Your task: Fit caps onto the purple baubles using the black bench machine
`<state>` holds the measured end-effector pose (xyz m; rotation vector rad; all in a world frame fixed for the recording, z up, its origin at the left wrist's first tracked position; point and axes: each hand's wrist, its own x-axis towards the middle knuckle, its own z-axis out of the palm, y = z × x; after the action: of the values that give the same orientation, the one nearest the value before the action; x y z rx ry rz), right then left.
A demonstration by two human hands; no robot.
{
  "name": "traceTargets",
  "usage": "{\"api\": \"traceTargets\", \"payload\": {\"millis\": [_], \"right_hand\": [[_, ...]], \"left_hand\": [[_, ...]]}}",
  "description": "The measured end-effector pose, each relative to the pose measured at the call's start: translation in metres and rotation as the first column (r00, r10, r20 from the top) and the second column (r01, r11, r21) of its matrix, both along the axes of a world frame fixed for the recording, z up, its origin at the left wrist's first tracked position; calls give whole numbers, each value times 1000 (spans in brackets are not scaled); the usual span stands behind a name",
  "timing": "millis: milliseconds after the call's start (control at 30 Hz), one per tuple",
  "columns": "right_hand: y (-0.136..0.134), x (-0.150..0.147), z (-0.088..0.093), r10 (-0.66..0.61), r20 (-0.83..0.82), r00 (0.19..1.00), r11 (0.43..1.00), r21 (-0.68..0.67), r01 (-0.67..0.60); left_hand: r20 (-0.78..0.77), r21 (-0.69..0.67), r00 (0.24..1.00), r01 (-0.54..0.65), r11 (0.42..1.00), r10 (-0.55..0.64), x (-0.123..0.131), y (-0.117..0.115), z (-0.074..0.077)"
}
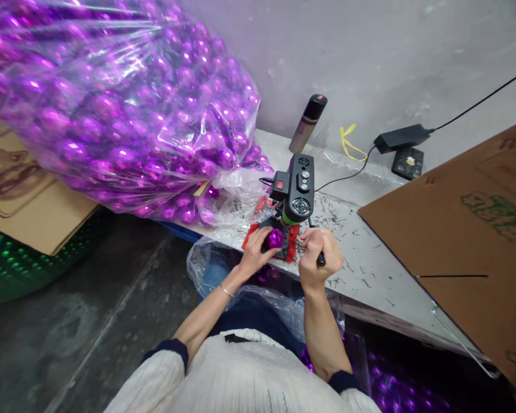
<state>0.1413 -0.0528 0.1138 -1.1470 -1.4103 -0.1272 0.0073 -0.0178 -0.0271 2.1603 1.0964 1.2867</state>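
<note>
My left hand [257, 250] holds a shiny purple ball ornament [276, 238] between thumb and fingers, at the base of a small black bench machine [301, 186]. The machine has a red switch, round vents and silver buttons on its top. Closed in a fist, my right hand [321, 256] grips the machine's black lever handle [321, 261], whose end sticks out below the fist. Red fuzzy strips [293, 243] run along the sides of the base. What the ball rests against under the machine's head is hidden.
A huge clear bag of purple balls [124, 115] fills the upper left. Behind the machine stands a spray can [308, 123], with a yellow tie [348, 140] and a power adapter [402, 138] to its right. Small dark wire bits litter the table [365, 252]. A cardboard box [468, 229] leans at right.
</note>
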Motion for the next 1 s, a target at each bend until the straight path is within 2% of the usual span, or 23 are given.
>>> {"api": "traceTargets", "payload": {"millis": [67,133,200,233,300,367,433,500,567,667,733,833,933,1000], "right_hand": [[-2,1,4,16,1,1000,1000,-15,-16],[-4,1,0,29,17,999,1000,-7,-29],[-5,1,-8,33,37,999,999,4,-34],[-6,1,-12,33,44,999,999,9,-33],[-6,1,-17,35,52,998,999,18,-36],[-6,1,-18,42,62,997,999,31,-44],[-6,1,-17,47,79,996,998,47,-51],[-5,0,-15,43,87,995,997,58,-48],[-6,-1,-15,33,87,996,998,58,-38],[-7,-2,-15,22,87,996,999,48,-26],[-7,-2,-14,20,92,996,999,44,-24],[-7,-1,-13,26,106,994,999,44,-31],[-6,-1,-13,27,112,993,999,41,-32],[-6,-1,-13,26,107,994,999,38,-30]], "left_hand": [[-132,79,989,79,994,-68,-11,-25,-5],[-272,128,952,178,976,-138,-22,-47,-10],[-335,147,927,230,962,-171,-32,-57,-11],[-338,150,926,229,962,-168,-37,-54,-10],[-319,141,944,138,980,-87,-46,-31,0],[-305,117,946,-81,990,114,-58,11,16],[-313,59,871,-381,923,379,-73,62,34],[-378,-31,780,-549,835,499,-87,109,48],[-404,-125,755,-604,787,516,-98,144,55],[-397,-172,771,-596,784,498,-104,167,57],[-399,-178,783,-577,797,477,-105,164,58],[-342,-224,843,-503,835,416,-106,140,60],[-72,-372,943,-328,869,325,-106,103,60],[202,-488,943,-138,862,265,-100,78,57]]}}
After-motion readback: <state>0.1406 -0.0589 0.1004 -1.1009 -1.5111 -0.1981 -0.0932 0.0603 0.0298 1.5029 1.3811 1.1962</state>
